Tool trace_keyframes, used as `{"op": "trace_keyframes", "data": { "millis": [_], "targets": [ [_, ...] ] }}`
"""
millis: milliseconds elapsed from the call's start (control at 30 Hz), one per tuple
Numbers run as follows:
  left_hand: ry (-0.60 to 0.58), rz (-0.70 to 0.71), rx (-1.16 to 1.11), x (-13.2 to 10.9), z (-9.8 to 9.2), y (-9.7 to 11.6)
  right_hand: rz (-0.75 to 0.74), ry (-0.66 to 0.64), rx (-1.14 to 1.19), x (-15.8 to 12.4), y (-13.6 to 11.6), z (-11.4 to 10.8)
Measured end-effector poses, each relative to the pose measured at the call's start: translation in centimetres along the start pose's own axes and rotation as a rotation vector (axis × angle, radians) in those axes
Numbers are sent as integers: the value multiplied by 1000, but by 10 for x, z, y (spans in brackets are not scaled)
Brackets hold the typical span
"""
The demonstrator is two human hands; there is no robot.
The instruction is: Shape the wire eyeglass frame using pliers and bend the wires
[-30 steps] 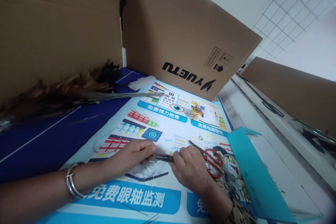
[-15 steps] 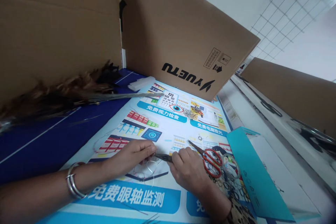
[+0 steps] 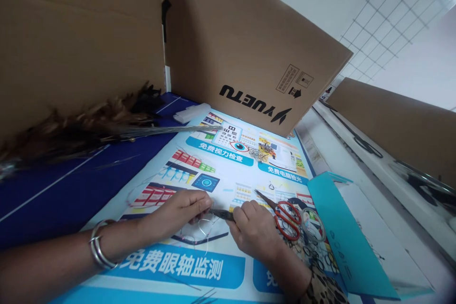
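My left hand (image 3: 178,211) rests on a printed poster (image 3: 213,161), with its fingertips pinched on a thin pale wire (image 3: 204,228) that loops below them. My right hand (image 3: 254,232) is closed round small dark pliers (image 3: 221,213), whose tip points left and meets the left fingertips. Silver bangles (image 3: 97,251) sit on my left wrist. Red-handled scissors (image 3: 285,213) lie on the poster just right of my right hand.
A brown feather duster (image 3: 81,126) lies on the blue table (image 3: 53,190) at the left. Cardboard panels (image 3: 249,42) stand behind the poster. A roll of clear tape (image 3: 313,225), a teal folder (image 3: 342,237) and a small white packet (image 3: 190,113) lie nearby.
Both hands stay where they were, with only slight shifts of the fingers and pliers. The view has shifted a little.
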State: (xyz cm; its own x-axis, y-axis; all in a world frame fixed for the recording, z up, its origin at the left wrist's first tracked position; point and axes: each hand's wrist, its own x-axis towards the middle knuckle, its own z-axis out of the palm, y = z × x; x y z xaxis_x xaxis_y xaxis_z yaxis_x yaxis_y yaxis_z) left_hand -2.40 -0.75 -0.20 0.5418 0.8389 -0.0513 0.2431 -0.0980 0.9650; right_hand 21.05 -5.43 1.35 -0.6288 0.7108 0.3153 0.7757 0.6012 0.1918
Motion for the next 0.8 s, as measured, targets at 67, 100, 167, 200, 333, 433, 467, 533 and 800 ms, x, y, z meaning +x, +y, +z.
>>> {"op": "trace_keyframes", "data": {
  "millis": [67, 100, 167, 200, 333, 433, 467, 533, 800],
  "targets": [
    [-1, -3, -11, 0, 0, -1, 7, 8, 7, 0, 0, 1],
    [2, -6, -18, 0, 0, -1, 14, 14, 11, 0, 0, 1],
    [6, -16, -33, 0, 0, -2, 32, 20, 29, 0, -1, 3],
    [6, -21, -45, 0, 0, -2, 44, 19, 45, 0, -1, 4],
    [-8, -50, -122, 2, 0, -4, 105, -1, 143, -2, -4, 13],
    [8, -83, -158, 5, -2, -6, 184, -22, 216, -1, -4, 19],
    [20, -93, -148, 7, -4, -7, 227, -32, 231, 0, -3, 20],
    [55, -74, -54, 10, -8, -7, 327, -55, 245, 2, -1, 22],
    [165, -6, 201, 15, -23, -12, 425, -94, 225, 6, 1, 24]
  ]
}}
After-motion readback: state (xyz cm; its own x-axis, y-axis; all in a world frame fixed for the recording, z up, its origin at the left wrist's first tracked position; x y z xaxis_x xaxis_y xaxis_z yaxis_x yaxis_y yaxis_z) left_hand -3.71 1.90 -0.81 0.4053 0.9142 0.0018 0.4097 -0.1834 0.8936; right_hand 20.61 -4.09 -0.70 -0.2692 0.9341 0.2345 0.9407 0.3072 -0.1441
